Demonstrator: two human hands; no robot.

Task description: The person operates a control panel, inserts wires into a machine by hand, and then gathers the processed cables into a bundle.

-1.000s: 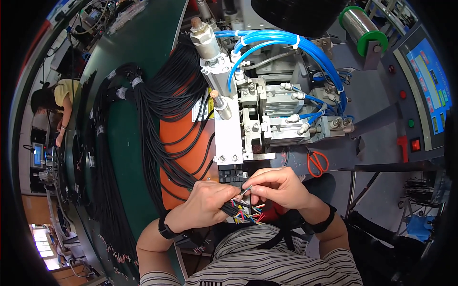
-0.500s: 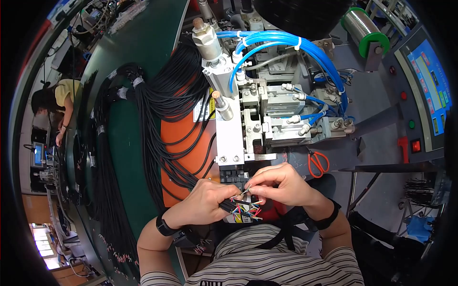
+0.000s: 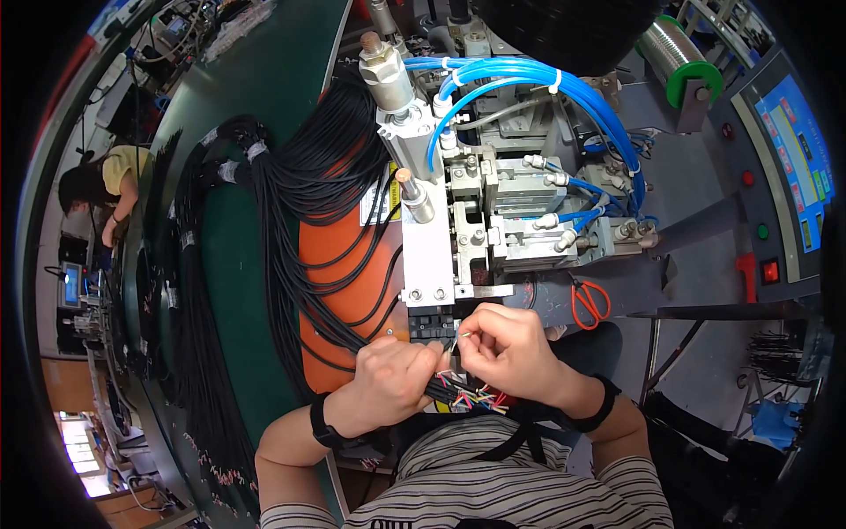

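Low in the middle, my left hand (image 3: 394, 377) is closed round black cables, with a cable end pinched at its fingertips. Several stripped ends of the cable bundle (image 3: 467, 392) stick out below the hands, their thin wires red, white, blue and yellow. My right hand (image 3: 509, 353) is closed, thumb and forefinger pinching a thin wire (image 3: 463, 335) from the end at my left fingertips. Just beyond the hands lies a black fixture block (image 3: 429, 324), at the foot of the white machine plate (image 3: 426, 256). My fingers partly hide the pinched ends.
Long black cables (image 3: 326, 167) spread over an orange board (image 3: 330, 251) and a green table (image 3: 231, 256). Blue air hoses (image 3: 564, 79) arch over the machine. Red-handled scissors (image 3: 589, 304) lie to the right, beneath a control screen (image 3: 797, 159). Another person (image 3: 119, 181) works at far left.
My left hand has shifted slightly right and its grip has turned over the cables. My right hand has curled in more, and the loose wire ends have moved a little right and down.
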